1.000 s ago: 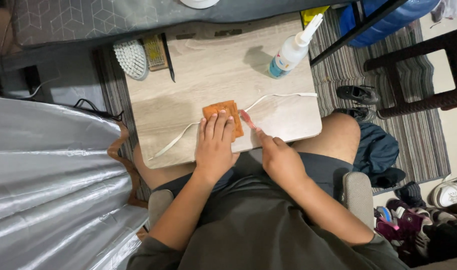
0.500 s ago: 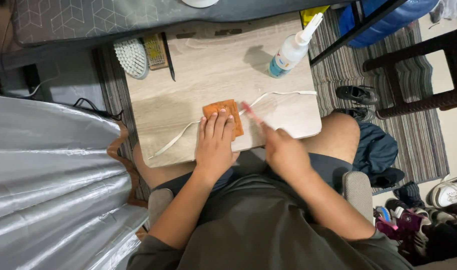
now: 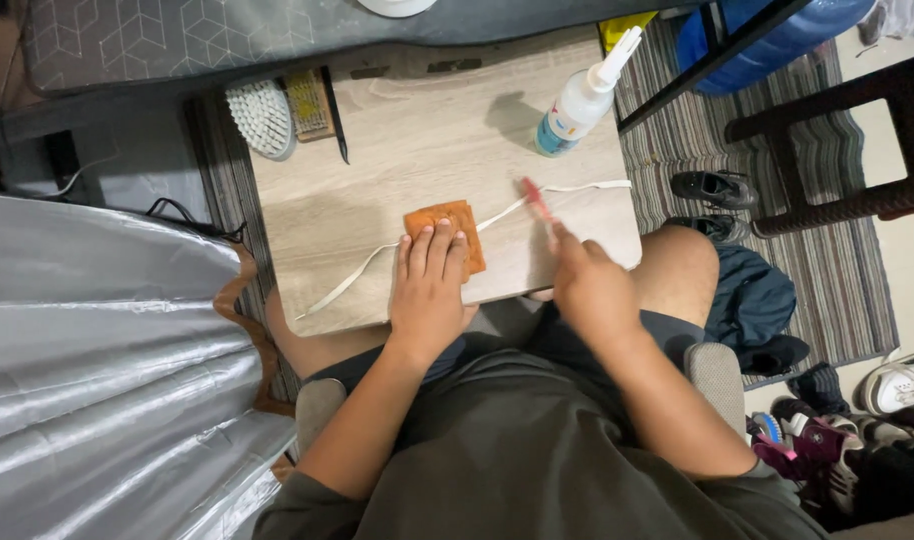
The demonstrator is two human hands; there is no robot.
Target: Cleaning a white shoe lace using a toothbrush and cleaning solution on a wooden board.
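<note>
My left hand (image 3: pixel 432 285) lies flat on an orange cloth (image 3: pixel 447 222), pressing it onto a small wooden table (image 3: pixel 397 150). A long white lace (image 3: pixel 577 188) runs across the table and passes under the cloth. My right hand (image 3: pixel 589 285) is closed around a thin red-tipped tool (image 3: pixel 535 198), blurred, that points away from me over the lace to the right of the cloth.
A spray bottle (image 3: pixel 582 100) stands at the table's far right. A white brush (image 3: pixel 262 118), a tan brush (image 3: pixel 309 102) and a dark stick lie far left. Silver fabric (image 3: pixel 87 340) is on my left; shoes (image 3: pixel 712 190), a striped rug and a dark chair on my right.
My right hand has moved from beside the cloth out to the right and away from me, with the red-tipped tool lifted into view. The left hand stays on the cloth.
</note>
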